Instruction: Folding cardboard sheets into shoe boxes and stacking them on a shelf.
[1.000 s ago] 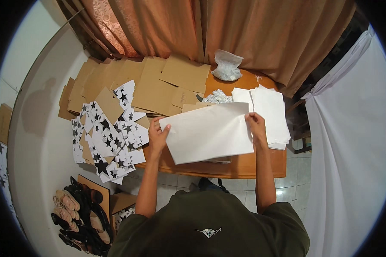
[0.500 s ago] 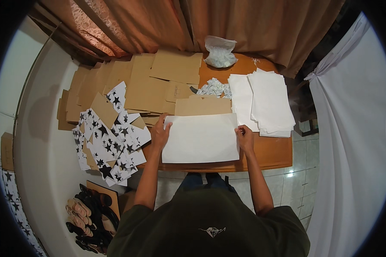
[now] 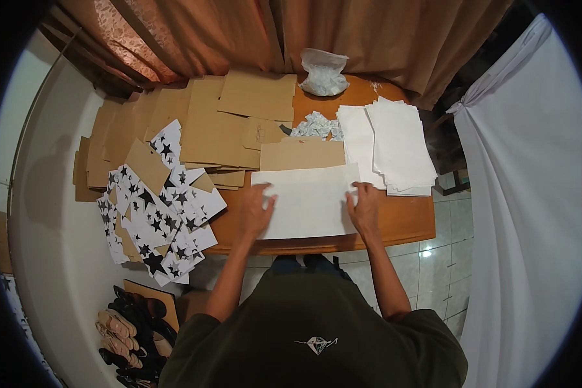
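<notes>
A blank white sheet of paper (image 3: 310, 204) lies at the table's front edge, its far side overlapping a flat piece of brown cardboard (image 3: 304, 156). My left hand (image 3: 257, 213) rests over the sheet's left edge, thumb spread away from the curved fingers. At the right edge, my right hand (image 3: 365, 210) is likewise open, with thumb and forefinger apart over the paper. Both hands are slightly smeared by motion. Whether the fingertips press on the sheet is hard to make out.
Brown cardboard pieces (image 3: 207, 132) cover the table's far left, with star-printed papers (image 3: 155, 220) heaped before them. A white paper stack (image 3: 402, 145), small crumpled pieces (image 3: 318, 126) and a plastic bag (image 3: 324, 74) are farther back. Shoes (image 3: 136, 330) sit lower left.
Both hands have moved from pinching the sheet's side edges to spreading over it. The paper has shifted slightly, and the whole view has moved a little.
</notes>
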A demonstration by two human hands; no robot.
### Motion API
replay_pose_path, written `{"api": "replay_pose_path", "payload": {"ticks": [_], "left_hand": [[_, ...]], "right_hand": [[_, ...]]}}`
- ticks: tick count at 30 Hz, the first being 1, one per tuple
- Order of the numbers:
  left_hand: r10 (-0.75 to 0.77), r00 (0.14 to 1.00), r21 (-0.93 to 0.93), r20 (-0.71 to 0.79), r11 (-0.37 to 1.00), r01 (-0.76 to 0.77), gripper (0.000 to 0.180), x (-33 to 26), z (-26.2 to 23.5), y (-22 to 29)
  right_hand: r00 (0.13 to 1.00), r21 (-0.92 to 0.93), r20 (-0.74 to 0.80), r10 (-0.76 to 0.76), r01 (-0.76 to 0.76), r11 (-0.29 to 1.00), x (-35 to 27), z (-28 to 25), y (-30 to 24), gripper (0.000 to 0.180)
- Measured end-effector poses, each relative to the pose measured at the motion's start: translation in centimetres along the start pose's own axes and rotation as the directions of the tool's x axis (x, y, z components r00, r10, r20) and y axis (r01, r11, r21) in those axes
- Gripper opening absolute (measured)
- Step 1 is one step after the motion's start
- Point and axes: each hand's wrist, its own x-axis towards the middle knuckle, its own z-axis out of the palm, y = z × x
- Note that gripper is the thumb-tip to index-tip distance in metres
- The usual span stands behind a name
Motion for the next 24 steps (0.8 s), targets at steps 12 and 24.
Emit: {"api": "replay_pose_path", "payload": {"ticks": [12, 24], "left_hand": [[0.010, 0.815, 0.255, 0.579, 0.948, -0.193, 0.069, -2.4, 7.0, -0.4], [-0.172, 0.645, 0.277, 0.744, 0.959, -0.064, 0.106, -0.5, 8.7, -2.2]], "right_hand": [[0.894, -0.263, 0.422, -0.148, 0.278, 0.924, -2.4, 6.7, -3.5, 0.058], [0.769, -0.331, 0.626, 0.127, 0.114, 0.937, -1.7, 9.3, -2.2, 0.068]]}}
